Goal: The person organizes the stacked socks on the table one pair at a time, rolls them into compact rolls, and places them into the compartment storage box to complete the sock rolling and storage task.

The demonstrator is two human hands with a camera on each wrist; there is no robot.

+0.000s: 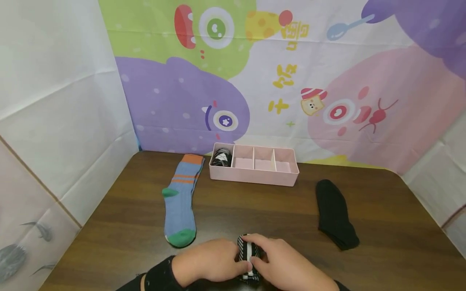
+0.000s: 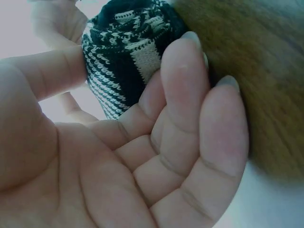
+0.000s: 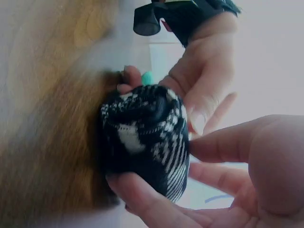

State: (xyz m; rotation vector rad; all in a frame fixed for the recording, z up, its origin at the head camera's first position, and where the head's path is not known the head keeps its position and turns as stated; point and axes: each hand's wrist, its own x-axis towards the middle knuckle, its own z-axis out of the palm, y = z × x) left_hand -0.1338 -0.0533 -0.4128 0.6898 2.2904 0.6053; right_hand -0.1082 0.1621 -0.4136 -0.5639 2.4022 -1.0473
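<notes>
A black-and-white patterned sock, rolled into a bundle (image 1: 249, 252), lies near the front of the table between both hands. My left hand (image 1: 214, 260) grips it from the left, thumb on the near side and fingers curled against its flank. From the right, my right hand (image 1: 282, 260) holds the roll between thumb and fingers. The left wrist view shows the coiled end of the rolled sock (image 2: 130, 52) beside the fingertips. In the right wrist view the roll (image 3: 142, 142) sits close over the wood, with fingers of both hands around it.
Toward the back stands a pink four-slot box (image 1: 255, 176), a dark patterned rolled sock (image 1: 221, 157) in its leftmost compartment. Blue socks (image 1: 180, 206) with green and orange parts lie flat on the left. A black sock (image 1: 335, 214) lies on the right. A cartoon-print cloth (image 1: 269, 81) hangs behind the table.
</notes>
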